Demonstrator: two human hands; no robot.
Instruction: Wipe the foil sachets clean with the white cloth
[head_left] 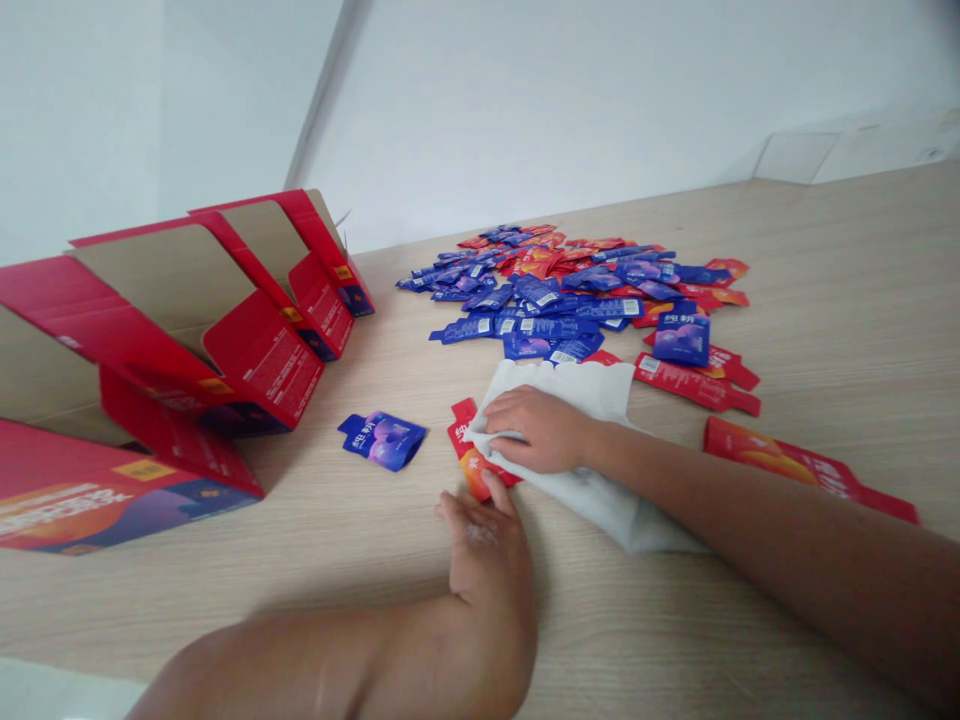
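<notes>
A small red and orange pouch (471, 468) lies flat on the table with its narrow neck pointing away from me. My left hand (484, 545) holds it at the near edge, fingers bent down onto it. Over its right side, my right hand (536, 428) grips a white cloth (600, 510) bunched between thumb and fingers and pressed on the pouch. The cloth hides part of the pouch and spreads to the right under my forearm. Just left of these, a blue pouch (384, 441) with purple fruit printed on it lies alone.
Several open red cardboard boxes (262, 370) stand in a row at the left. Behind the cloth is a heap of blue and red pouches (555, 290). Another red pouch (795, 468) lies beyond my right forearm. A white wall (600, 100) borders the wooden table (360, 550).
</notes>
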